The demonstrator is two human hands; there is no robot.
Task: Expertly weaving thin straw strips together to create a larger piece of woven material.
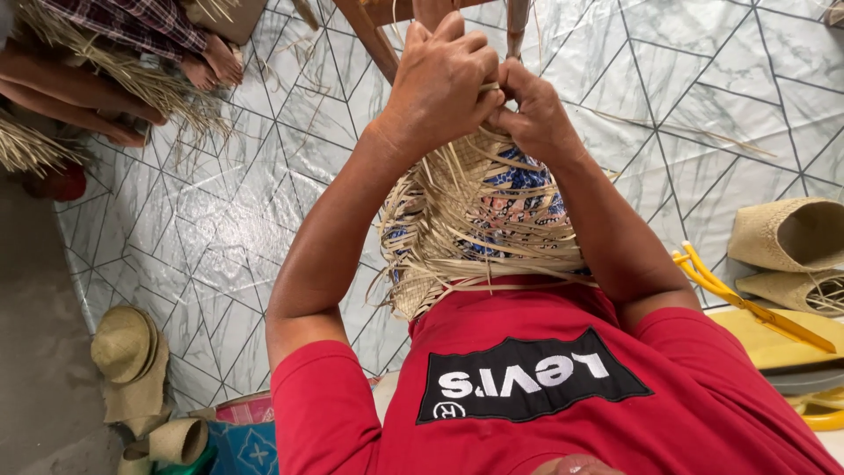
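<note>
At the centre of the frame, the half-woven pale straw basket piece [466, 229] lies in the person's lap, above the red shirt [527, 387]. Its long axis runs up the frame, from the lap toward the hands, with the narrow worked end pointing to the top centre. Its weave is loose and open, of flat tan strips with many free ends sticking out at the sides, and a blue patterned cloth [519, 189] shows through the gaps.

Both hands are close together at that top end. The left hand [444, 84] is curled shut over the strips, knuckles up; the right hand [532, 114] pinches strips just beside it, thumb touching the left hand's fingers.

At the right edge, finished woven straw bags [787, 233] lie on the marbled tile floor [703, 105], near yellow plastic items [747, 308]. At lower left sit straw hats [127, 347]. At upper left another person's bare feet [211, 62] rest among loose straw.
</note>
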